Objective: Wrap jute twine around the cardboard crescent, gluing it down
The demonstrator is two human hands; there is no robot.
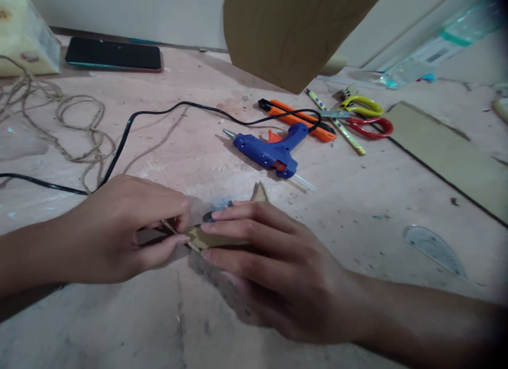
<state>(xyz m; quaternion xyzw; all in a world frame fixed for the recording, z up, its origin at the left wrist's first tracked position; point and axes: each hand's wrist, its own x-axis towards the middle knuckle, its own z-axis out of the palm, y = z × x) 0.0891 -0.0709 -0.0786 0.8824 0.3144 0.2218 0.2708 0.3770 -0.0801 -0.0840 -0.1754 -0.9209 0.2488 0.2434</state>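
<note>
A small piece of cardboard is held low over the table by my right hand, its fingers laid across it and the thumb underneath. One pointed cardboard tip sticks up behind those fingers. At the piece's left edge, my left hand pinches a strand of twine between thumb and forefinger; the strand runs along the edge. Just beyond my fingers lies a blue glue gun, on its side with a clear glue stick in its back. A dark thing beside my right fingertips is mostly hidden.
Loose twine and a black cord cross the left side. A phone lies at the back. Right of the glue gun are an orange cutter, pencil, scissors, cardboard sheet and protractor. Curved cardboard stands behind.
</note>
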